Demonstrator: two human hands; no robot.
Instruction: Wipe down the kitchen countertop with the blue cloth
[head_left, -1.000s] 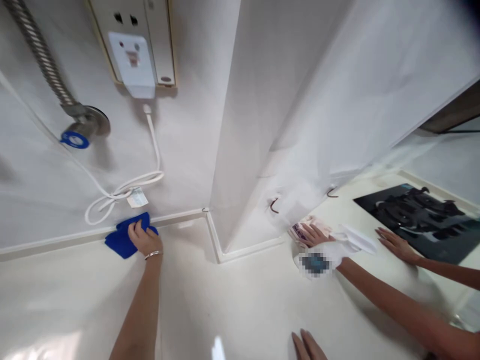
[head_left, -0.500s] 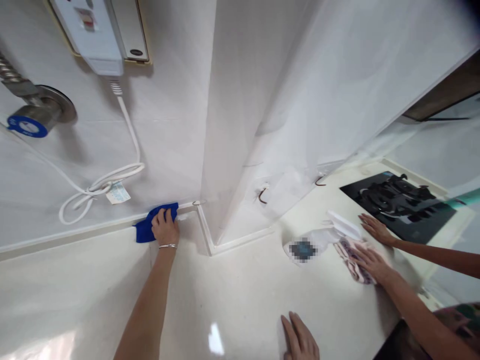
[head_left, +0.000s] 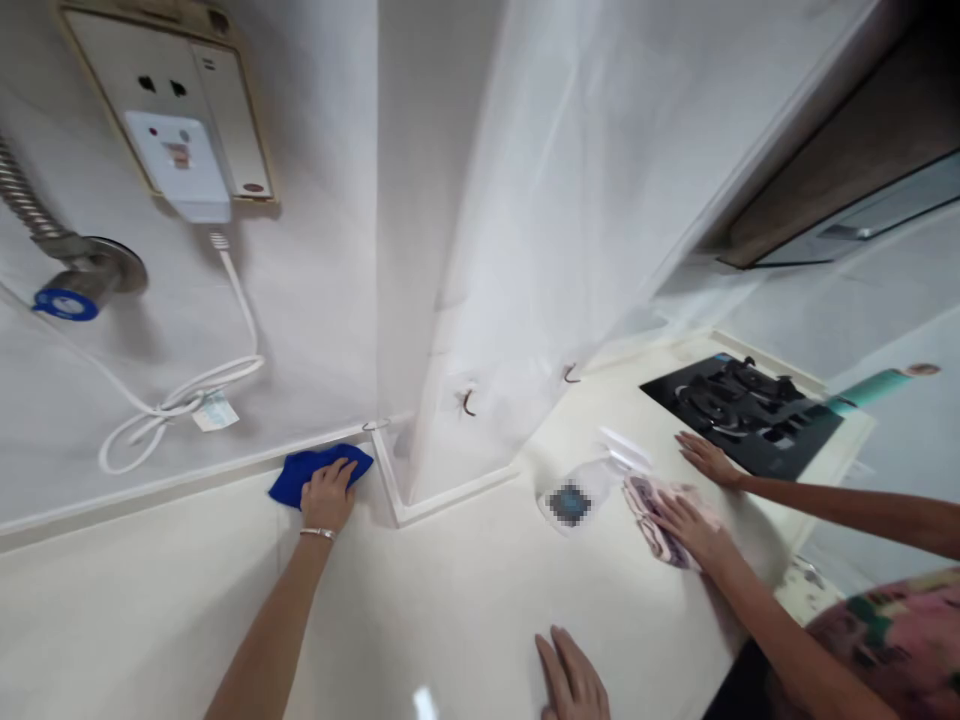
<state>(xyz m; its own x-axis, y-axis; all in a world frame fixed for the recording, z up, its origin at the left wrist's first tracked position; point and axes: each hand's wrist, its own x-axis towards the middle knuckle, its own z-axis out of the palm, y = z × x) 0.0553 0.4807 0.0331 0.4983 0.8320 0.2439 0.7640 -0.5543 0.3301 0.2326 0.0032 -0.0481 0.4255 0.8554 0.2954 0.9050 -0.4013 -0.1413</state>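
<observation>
My left hand presses a blue cloth onto the white counter, right at the foot of the back wall and just left of the wall column's corner. Its fingers curl over the cloth, and a thin bracelet sits on the wrist. At the bottom edge of the view, my right hand lies flat on the counter with fingers stretched out and nothing in it.
To the right, another person's hand rubs a pinkish cloth beside a white packet; their other hand rests by a black gas hob. The wall carries a socket with a white plug, a looped cable and a metal hose fitting.
My left hand slid the blue cloth rightward along the wall's foot to the column corner. The other person's cloth moved from the column base out toward the hob. My right hand stayed flat.
</observation>
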